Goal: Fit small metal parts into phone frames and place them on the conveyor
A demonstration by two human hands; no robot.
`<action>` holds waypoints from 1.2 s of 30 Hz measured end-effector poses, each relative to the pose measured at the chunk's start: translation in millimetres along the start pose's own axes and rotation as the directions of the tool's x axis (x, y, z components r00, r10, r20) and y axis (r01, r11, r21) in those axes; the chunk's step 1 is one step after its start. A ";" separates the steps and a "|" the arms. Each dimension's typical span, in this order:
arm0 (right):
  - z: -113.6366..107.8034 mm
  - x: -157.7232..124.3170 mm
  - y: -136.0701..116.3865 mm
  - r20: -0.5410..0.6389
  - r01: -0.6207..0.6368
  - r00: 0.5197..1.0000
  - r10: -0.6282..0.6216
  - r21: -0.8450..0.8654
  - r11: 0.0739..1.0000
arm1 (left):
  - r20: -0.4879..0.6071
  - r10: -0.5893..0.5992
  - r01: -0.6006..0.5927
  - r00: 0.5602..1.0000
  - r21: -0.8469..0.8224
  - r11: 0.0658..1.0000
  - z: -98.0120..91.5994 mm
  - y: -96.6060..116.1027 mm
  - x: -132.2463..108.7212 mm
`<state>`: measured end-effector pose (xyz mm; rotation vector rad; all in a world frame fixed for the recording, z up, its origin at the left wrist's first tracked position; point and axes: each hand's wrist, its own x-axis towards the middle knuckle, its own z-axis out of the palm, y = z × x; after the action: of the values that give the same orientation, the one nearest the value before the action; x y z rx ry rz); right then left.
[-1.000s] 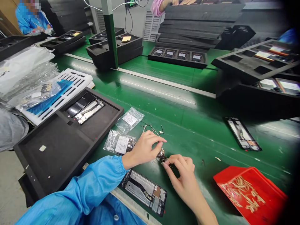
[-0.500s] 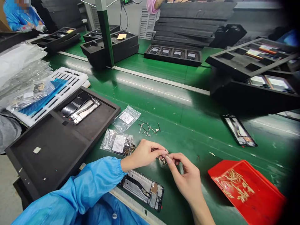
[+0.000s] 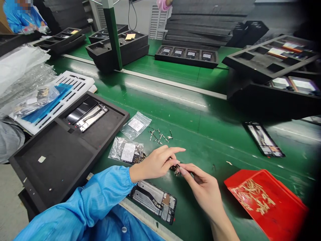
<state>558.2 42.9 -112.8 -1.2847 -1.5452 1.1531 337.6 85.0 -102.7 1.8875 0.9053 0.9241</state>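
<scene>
My left hand (image 3: 157, 162) reaches in from the left in a blue sleeve, its index finger stretched out and its thumb closed against the other fingers. My right hand (image 3: 202, 185) meets it fingertip to fingertip, thumb and index finger pinched on a small metallic part. A little cluster of small metallic parts (image 3: 177, 171) shows at and under the fingertips; their exact kind is too small to tell. Below the hands lies an opened phone frame (image 3: 152, 201) with a dark ribbon cable. A clear labelled bag (image 3: 128, 152) of small parts lies beside my left wrist.
Loose small strips (image 3: 160, 135) and another clear bag (image 3: 136, 125) lie beyond the hands. A red bin (image 3: 281, 197) of pale small pieces stands right, near another phone frame (image 3: 263, 139). A black foam tray (image 3: 62, 160) sits left. Stacked trays (image 3: 265, 97) rise at the far right.
My left index finger has lifted and straightened away from the thumb. My right hand has shifted slightly right and down, still pinching.
</scene>
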 end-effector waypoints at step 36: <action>-4.6 -93.3 -28.4 0.048 0.345 0.850 -0.524 -0.802 0.487 | 0.520 -0.359 0.512 0.775 -0.185 0.839 22.6 48.7 -22.3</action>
<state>570.5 -50.4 -86.7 -1.3332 -2.1546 -0.0824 357.8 38.7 -74.0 1.4260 0.7918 0.2739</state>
